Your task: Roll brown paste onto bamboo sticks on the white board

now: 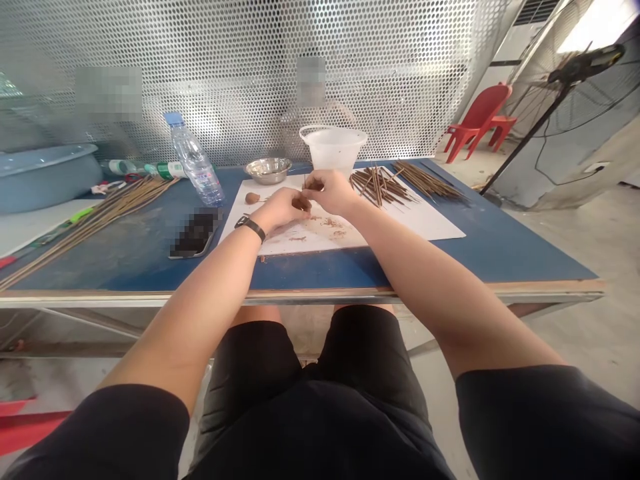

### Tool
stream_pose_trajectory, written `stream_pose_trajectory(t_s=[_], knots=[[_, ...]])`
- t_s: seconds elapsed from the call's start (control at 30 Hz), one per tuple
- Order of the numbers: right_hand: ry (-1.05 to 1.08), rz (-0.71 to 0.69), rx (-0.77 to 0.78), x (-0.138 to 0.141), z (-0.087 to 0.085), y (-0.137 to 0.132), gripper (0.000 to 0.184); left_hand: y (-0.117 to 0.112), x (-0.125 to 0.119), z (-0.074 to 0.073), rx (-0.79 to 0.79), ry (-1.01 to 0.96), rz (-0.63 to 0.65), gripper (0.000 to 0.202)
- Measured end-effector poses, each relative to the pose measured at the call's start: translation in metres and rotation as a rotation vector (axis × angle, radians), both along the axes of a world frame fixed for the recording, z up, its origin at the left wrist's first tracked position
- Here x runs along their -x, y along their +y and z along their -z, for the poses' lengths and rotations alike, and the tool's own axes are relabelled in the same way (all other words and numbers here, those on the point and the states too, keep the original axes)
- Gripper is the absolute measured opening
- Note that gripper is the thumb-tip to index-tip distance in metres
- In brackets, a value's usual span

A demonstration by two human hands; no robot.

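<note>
My left hand (285, 208), with a dark band on the wrist, and my right hand (331, 191) meet above a white board (425, 225). The fingers of both are closed, pinching around one thin stick (305, 179) whose tip pokes up between them; most of it is hidden by the fingers. Brown smears show on the fingertips. To the left of my left hand lies a round brown lump (253, 198) on the board. Brown crumbs (333, 224) are scattered below my hands. Right of my right hand rests a pile of brown sticks (383, 187).
Behind the hands stand a metal bowl (269, 171) and a white bucket (336, 148). More sticks (427, 179) lie at the back right. On the left are a tilted plastic bottle (197, 163), a phone (195, 232), long thin canes (95, 223) and a blue basin (47, 177).
</note>
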State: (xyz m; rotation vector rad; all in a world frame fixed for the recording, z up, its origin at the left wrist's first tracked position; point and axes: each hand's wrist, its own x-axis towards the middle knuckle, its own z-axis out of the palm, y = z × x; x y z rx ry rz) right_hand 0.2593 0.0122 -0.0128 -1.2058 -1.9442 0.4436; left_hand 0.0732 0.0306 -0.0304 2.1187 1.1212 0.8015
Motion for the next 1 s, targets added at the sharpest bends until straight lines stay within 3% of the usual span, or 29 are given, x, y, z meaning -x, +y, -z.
stream_pose_trajectory(t_s=[0.3,0.6,0.8,1.0], knots=[[-0.092,0.039,0.152,0.000,-0.004,-0.001,0.021,-0.001,0.001,-0.001,0.069,-0.005,0.007,0.026],[-0.122,0.023,0.169,0.001,-0.003,-0.001,0.031,0.002,0.008,-0.001,0.061,0.178,-0.035,0.019],[-0.047,0.008,0.053,-0.001,0.002,0.002,0.012,0.007,0.009,0.003,0.030,0.192,-0.022,0.015],[0.043,0.073,-0.026,0.000,-0.005,-0.003,0.021,0.010,0.007,0.005,0.035,0.059,-0.017,0.014]])
